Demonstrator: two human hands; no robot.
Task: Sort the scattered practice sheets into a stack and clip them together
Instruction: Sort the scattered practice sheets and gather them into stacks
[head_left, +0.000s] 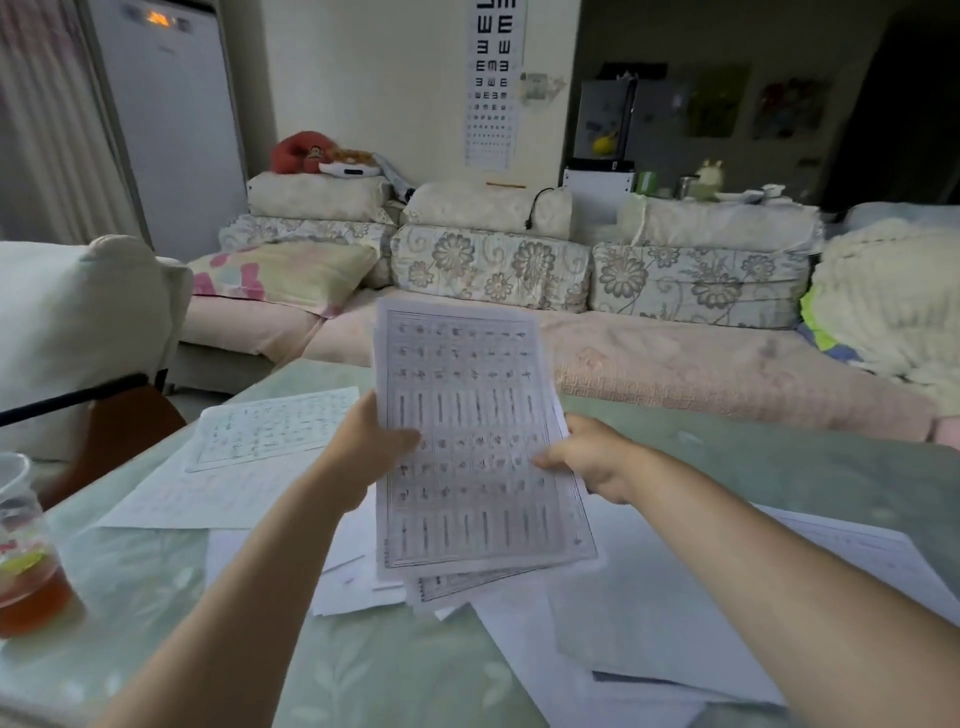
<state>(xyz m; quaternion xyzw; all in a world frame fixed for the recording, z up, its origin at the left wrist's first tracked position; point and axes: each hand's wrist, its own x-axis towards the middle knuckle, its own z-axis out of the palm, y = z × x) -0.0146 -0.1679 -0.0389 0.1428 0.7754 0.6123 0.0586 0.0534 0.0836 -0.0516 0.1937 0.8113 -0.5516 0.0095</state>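
Both hands hold small stack of practice sheets raised above green table, printed grid facing camera. Left hand grips left edge, thumb on front. Right hand pinches right edge. Sheets in stack not aligned, lower corners fan out. More loose sheets scattered on table below; one printed sheet lies at left. Cup with brown drink at far left edge
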